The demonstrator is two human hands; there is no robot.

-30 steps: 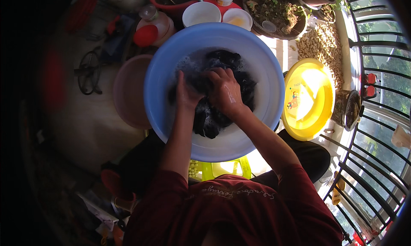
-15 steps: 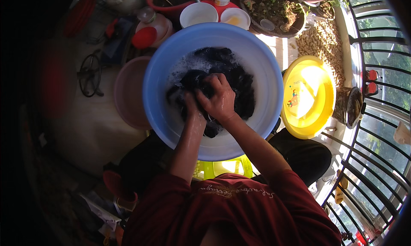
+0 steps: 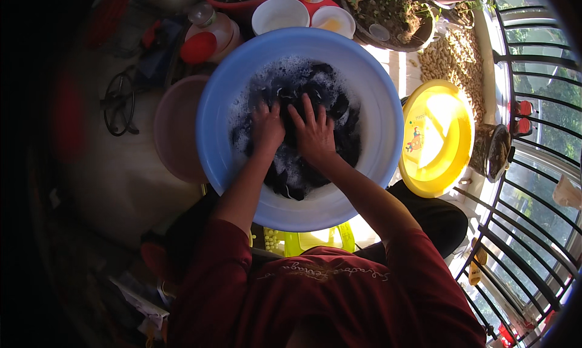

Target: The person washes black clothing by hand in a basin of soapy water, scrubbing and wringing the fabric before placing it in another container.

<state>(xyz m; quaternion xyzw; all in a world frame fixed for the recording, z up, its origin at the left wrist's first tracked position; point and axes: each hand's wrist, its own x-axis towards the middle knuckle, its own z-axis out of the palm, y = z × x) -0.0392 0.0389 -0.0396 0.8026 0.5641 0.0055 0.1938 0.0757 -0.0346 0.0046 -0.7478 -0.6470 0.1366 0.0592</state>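
Note:
Dark wet cloth (image 3: 347, 136) lies bunched in sudsy water inside a large blue basin (image 3: 209, 130). My right hand (image 3: 315, 136) presses down on the cloth with its fingers spread. Just left of it, my left hand (image 3: 268, 128) rests on the same cloth, fingers pointing forward and slightly apart, their tips partly sunk in the suds. Neither hand is wrapped round the fabric. White foam (image 3: 291, 66) gathers mostly along the far side of the cloth. What kind of clothing it is does not show.
A yellow basin (image 3: 445, 181) stands to the right and a pinkish basin (image 3: 173, 130) to the left. Beyond are a white bowl (image 3: 280, 16), a smaller dish (image 3: 334, 22) and a soil-filled planter (image 3: 388, 11). Black window bars (image 3: 533, 227) line the right side.
My hands were closed together on a lifted bunch of cloth; now they are apart and flattened on it. The cloth has spread lower in the water, and more foam shows.

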